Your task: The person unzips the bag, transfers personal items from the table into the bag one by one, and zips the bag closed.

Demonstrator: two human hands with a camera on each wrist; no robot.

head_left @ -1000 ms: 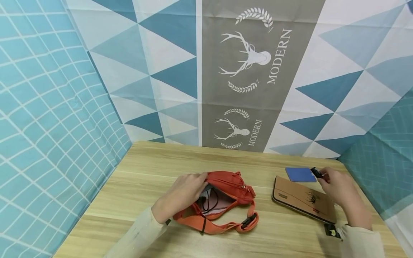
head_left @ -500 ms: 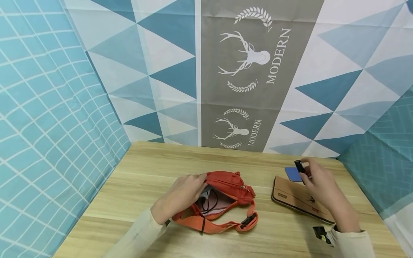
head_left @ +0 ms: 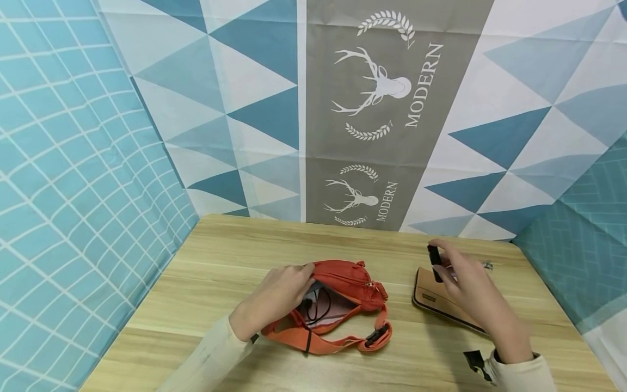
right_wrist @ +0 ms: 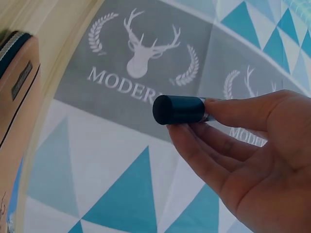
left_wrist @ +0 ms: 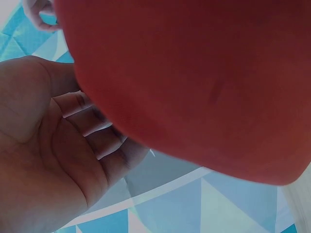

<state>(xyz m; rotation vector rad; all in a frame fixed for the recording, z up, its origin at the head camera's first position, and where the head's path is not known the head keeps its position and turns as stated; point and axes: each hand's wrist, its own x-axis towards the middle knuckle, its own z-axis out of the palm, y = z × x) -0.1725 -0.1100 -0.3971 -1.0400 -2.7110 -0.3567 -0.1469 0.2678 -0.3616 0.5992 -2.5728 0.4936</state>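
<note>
My left hand (head_left: 276, 291) grips the upper rim of a red waist bag (head_left: 343, 274), whose main pocket gapes toward me. Inside the pocket a black cable (head_left: 327, 311) shows against a pale lining. In the left wrist view, the bag's red fabric (left_wrist: 194, 97) fills much of the picture, and the fingertips pass behind it. My right hand (head_left: 465, 280) pinches a black lipstick tube (head_left: 434, 263) between thumb and fingers, above a tan zip wallet (head_left: 433, 294). A silvery band shows beside the thumb on the lipstick (right_wrist: 179, 109) in the right wrist view.
The bag's orange strap (head_left: 338, 347) with a black buckle (head_left: 377, 336) loops toward the front of the wooden table (head_left: 235, 250). Small metallic keys (head_left: 487, 265) lie behind the right hand. A patterned wall cloth (head_left: 264, 136) rises at the table's back edge.
My right hand has moved left with the lipstick, from the wallet's far right end to above its left end, now covering the blue card. The left hand and bag stay put.
</note>
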